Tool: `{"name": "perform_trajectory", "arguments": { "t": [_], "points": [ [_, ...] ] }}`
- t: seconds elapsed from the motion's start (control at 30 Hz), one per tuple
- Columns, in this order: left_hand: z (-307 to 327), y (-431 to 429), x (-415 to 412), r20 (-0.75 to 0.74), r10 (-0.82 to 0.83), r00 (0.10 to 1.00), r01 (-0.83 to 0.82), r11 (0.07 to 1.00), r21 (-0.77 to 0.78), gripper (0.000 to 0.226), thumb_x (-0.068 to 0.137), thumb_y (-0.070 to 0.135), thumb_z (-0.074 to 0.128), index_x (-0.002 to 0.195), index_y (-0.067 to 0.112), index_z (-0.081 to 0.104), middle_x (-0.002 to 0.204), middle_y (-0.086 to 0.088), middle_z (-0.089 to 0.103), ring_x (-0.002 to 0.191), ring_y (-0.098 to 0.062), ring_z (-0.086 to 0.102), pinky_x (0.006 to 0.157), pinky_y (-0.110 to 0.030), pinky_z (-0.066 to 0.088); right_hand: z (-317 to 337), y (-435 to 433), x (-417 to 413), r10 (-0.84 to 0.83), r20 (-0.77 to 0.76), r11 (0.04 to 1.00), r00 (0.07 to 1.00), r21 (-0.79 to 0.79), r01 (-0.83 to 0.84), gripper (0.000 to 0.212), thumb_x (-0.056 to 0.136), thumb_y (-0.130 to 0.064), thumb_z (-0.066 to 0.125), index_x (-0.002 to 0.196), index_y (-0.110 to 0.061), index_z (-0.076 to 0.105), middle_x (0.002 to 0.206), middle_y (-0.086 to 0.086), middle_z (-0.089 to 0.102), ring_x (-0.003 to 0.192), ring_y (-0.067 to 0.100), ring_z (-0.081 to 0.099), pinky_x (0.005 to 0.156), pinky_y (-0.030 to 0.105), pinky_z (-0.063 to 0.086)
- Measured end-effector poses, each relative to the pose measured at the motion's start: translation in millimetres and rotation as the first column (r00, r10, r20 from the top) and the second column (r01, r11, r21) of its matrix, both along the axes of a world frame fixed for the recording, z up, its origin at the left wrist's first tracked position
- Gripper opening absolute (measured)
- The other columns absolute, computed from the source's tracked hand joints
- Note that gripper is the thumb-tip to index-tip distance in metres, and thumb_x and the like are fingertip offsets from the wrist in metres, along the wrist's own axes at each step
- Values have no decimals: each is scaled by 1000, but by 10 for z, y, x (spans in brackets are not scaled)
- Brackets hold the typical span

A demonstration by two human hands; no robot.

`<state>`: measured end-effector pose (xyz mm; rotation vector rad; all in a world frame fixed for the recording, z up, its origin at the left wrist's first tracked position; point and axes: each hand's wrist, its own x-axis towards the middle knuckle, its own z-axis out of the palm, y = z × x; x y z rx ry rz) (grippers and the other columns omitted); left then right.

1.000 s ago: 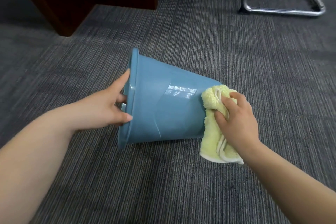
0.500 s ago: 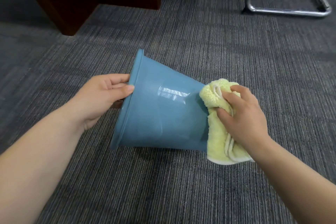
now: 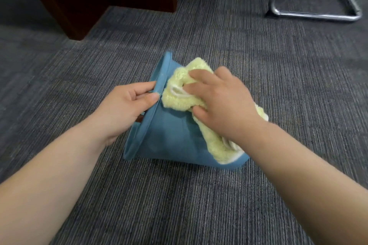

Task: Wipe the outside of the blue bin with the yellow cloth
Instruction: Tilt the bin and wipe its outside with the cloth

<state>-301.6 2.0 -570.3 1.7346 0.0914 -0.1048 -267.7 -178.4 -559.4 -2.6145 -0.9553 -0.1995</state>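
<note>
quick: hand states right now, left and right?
Left hand: closed, gripping the blue bin by its rim.
Right hand: closed on the yellow cloth, pressed against the bin's outer wall.

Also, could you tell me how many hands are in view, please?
2. The left hand grips the rim of the blue bin; the right hand holds the yellow cloth against its side.

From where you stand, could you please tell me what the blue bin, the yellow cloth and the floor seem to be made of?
The blue bin looks like smooth moulded plastic: even colour, thin rolled rim. The yellow cloth seems fluffy microfibre or terry: fuzzy pile, pale stitched edge. The floor is probably short-pile carpet: grey, fine ribbed lines.
</note>
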Motion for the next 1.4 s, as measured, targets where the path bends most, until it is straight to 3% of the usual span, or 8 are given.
{"name": "perform_trajectory", "arguments": {
  "t": [0.17, 0.37, 0.6, 0.73, 0.8, 1.03, 1.27, 1.4],
  "points": [
    [-59, 73, 8, -20, 57, 998, -58, 998, -23, 27, 88, 12, 44, 91, 33, 61, 65, 23, 69, 63, 6, 62, 52, -10, 48, -145, 110, -495, 260, 12, 956, 966, -144, -256, 28, 53, -24, 72, 81, -25, 69, 102, -4, 68, 70, 23, 58, 57, 26, 47],
    [-62, 77, 11, -23, 39, 999, -40, 998, -37, 28, 88, 16, 45, 85, 37, 63, 70, 24, 70, 67, 6, 63, 52, -10, 48, -192, -14, -336, -35, -38, 994, 999, 104, 39, 36, 56, -11, 75, 91, -12, 68, 107, 11, 67, 73, 33, 58, 58, 35, 47],
    [-56, 64, -13, -7, 19, 1000, -19, 999, -46, 28, 86, 11, 47, 87, 34, 63, 69, 21, 71, 66, 4, 64, 53, -10, 48, -230, 57, -488, 116, 55, 993, 992, 4, -117, 36, 50, -17, 74, 85, -19, 69, 104, 3, 69, 67, 25, 59, 54, 26, 46],
    [-41, 23, -17, -8, -14, 1000, 14, 999, -51, 28, 86, 15, 48, 84, 36, 66, 73, 21, 72, 70, 3, 65, 54, -11, 50, -93, -31, -159, -100, -65, 988, 993, 108, 106, 35, 70, -14, 65, 105, -13, 63, 119, 8, 60, 87, 34, 52, 62, 33, 40],
    [-32, -16, -17, -8, -29, 1000, 28, 999, -45, 28, 85, 16, 49, 84, 38, 66, 74, 21, 72, 71, 3, 65, 53, -11, 49, -74, -71, -54, -169, -20, 979, 985, 112, 170, 34, 74, -14, 63, 108, -12, 61, 122, 8, 57, 88, 34, 49, 61, 31, 33],
    [-48, 15, 11, -15, -1, 1000, 0, 999, -49, 28, 85, 15, 49, 82, 36, 68, 75, 20, 72, 73, 2, 65, 60, -13, 51, -108, 50, -365, 263, 106, 964, 959, 0, -265, 30, 54, -14, 74, 83, -16, 70, 104, 2, 69, 67, 27, 57, 55, 30, 47],
    [-27, -45, 35, -20, 1, 1000, -2, 998, -65, 33, 86, 19, 49, 74, 42, 68, 70, 23, 71, 65, 6, 64, 48, -9, 46, -90, -26, -225, -31, 81, 991, 996, 134, 20, 33, 60, -9, 72, 93, -9, 67, 108, 11, 67, 69, 32, 53, 58, 35, 47],
    [-44, -47, 49, -2, 39, 999, -39, 997, -66, 33, 86, 17, 49, 72, 40, 69, 65, 22, 70, 60, 5, 63, 48, -11, 47, -221, 33, -514, 243, 126, 970, 962, -23, -242, 32, 54, -20, 68, 86, -22, 68, 106, -1, 68, 67, 24, 58, 54, 26, 46]
  ]
}}
